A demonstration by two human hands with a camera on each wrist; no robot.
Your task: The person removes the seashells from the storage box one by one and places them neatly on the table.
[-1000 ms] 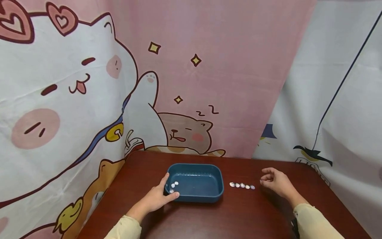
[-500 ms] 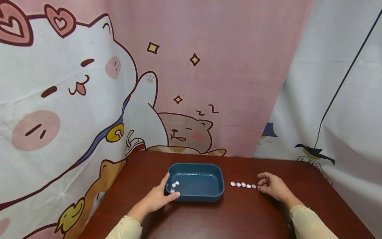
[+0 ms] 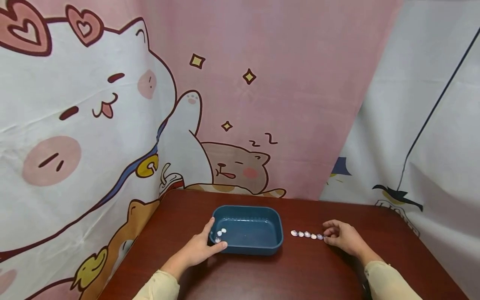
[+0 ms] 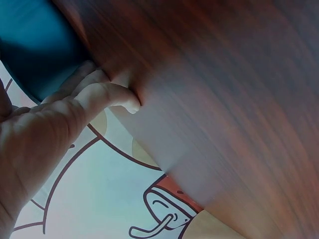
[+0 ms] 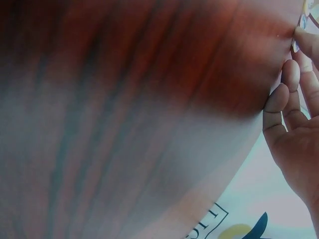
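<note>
A dark blue rectangular basin (image 3: 249, 251) rests on the table, several small pale seashells (image 3: 219, 233) in its left end. My left hand (image 3: 198, 249) grips that end, thumb over the front rim and the other fingers along the outside. In the left wrist view the fingers bend under the basin wall (image 4: 45, 59) near the tabletop. To the right of the basin runs a row of small white and purplish seashells (image 3: 307, 234). At the row's right end my right hand (image 3: 345, 238) pinches a small shell (image 5: 295, 47) between thumb and fingertips, right at the table surface.
The reddish-brown wooden table (image 3: 247, 275) ends at the back against a pink and white cartoon curtain (image 3: 292, 104). Curtain cloth also hangs along the left and right sides.
My right hand has moved left and slightly down to the row's right end, bringing a small shell beside the last one. The left hand stays on the basin.
</note>
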